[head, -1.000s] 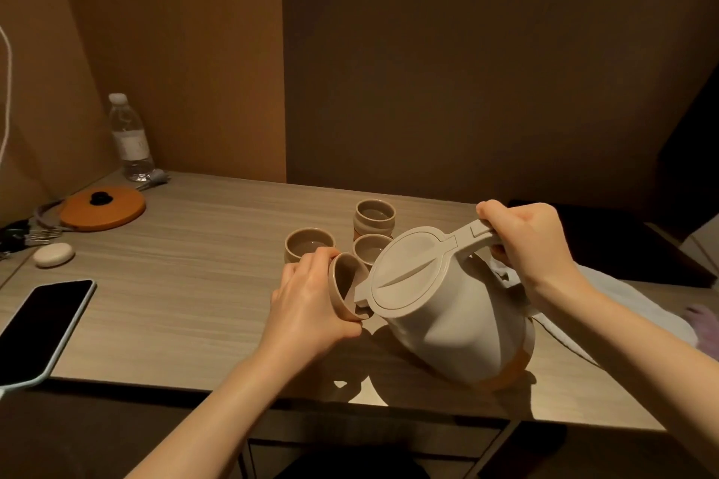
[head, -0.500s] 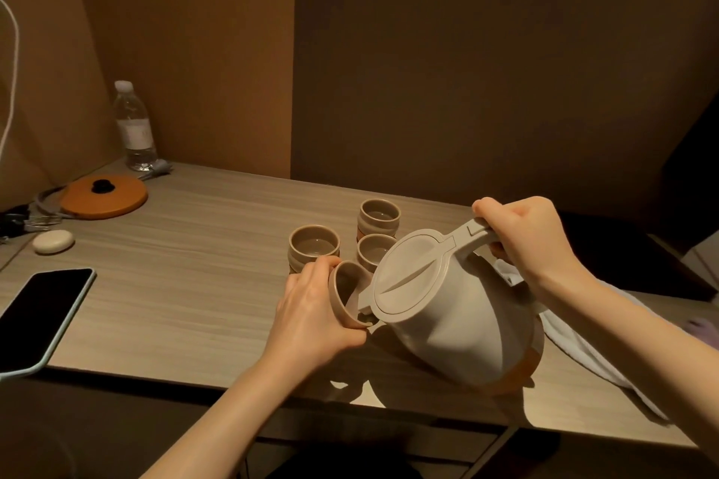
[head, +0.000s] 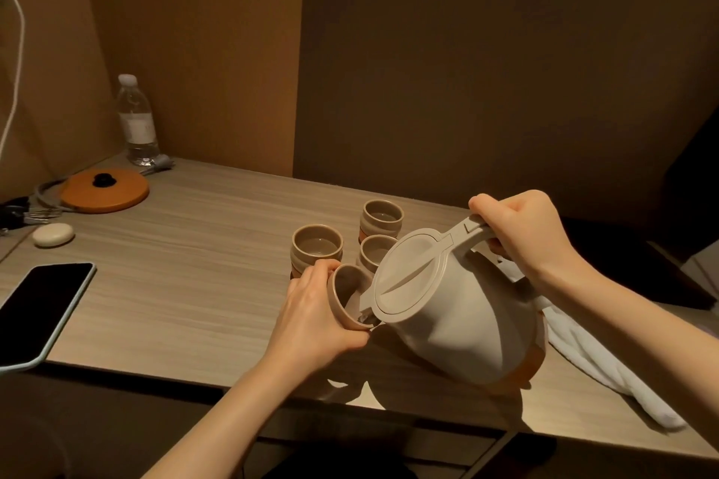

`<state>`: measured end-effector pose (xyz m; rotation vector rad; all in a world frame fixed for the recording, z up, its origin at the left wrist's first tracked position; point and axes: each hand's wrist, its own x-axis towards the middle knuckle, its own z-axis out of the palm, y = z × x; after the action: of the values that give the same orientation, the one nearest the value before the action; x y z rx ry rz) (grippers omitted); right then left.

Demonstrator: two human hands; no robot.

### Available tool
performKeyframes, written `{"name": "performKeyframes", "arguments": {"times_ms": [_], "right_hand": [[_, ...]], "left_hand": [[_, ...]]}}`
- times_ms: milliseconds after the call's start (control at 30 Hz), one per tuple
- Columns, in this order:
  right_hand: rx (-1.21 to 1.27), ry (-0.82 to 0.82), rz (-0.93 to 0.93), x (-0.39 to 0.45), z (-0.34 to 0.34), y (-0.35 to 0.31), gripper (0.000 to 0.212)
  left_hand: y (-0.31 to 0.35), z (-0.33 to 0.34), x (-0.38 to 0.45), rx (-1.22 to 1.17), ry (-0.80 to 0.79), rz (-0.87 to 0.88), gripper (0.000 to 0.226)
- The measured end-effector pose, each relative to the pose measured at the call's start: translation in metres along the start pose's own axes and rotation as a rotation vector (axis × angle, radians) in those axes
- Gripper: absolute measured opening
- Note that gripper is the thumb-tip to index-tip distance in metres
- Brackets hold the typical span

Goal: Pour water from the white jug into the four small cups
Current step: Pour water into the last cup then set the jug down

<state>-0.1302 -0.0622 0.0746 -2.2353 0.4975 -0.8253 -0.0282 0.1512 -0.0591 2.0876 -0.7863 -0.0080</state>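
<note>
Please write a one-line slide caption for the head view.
Right hand tilts lidded white plastic jug into tilted small beige cup held by left hand.

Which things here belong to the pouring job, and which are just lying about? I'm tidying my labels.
Job: white jug gripped by right hand; tilted cup held by left hand; three standing cups.

Lying about: phone, water bottle, orange lid, white towel, pale oval case.

White jug [head: 455,319], lid closed, tilted steeply left, spout at the rim of a tilted beige cup [head: 348,296]. Three matching cups [head: 317,249] upright behind on the bench [head: 194,264].
</note>
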Motion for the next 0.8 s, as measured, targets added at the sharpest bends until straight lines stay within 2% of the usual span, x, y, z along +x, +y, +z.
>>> {"name": "performKeyframes", "arguments": {"times_ms": [800], "right_hand": [[-0.08,-0.04,0.001,0.002,0.001,-0.015,0.052]], "left_hand": [[-0.002,0.011,-0.01,-0.171,0.051,-0.037,0.091]]}}
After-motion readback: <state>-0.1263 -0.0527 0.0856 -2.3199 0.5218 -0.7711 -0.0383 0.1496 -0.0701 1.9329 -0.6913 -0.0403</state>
